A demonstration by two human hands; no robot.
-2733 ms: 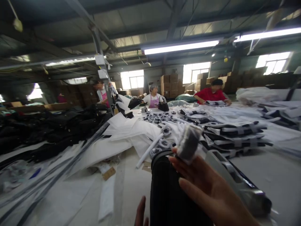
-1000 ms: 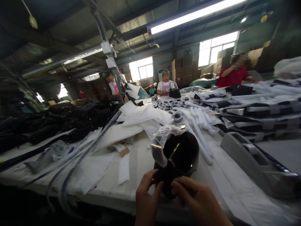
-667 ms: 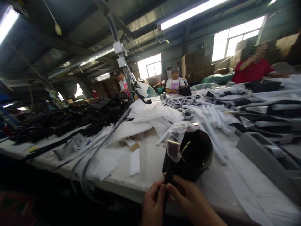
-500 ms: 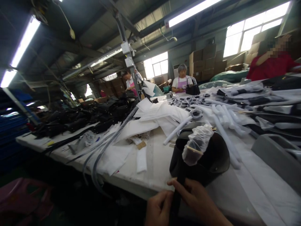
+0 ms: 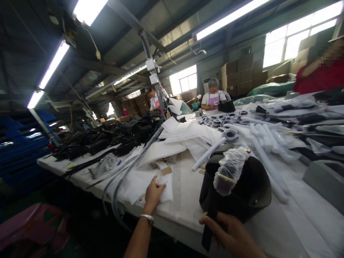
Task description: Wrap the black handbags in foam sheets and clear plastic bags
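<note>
A black handbag stands open on the white table, with a clear plastic wrap around its hardware at the rim. My right hand is closed on the bag's black strap at the table's front edge. My left hand reaches out to the left and its fingers rest on a folded white sheet lying on the table.
White paper sheets, rolled white tubes and grey rings cover the table's middle. Black bags pile at the left, flat stacked pieces at the right. Other people work at the far end. A pink stool stands below left.
My left hand has left the bag's strap and reached left onto the folded white sheet. My right hand keeps hold of the strap. The view has turned left.
</note>
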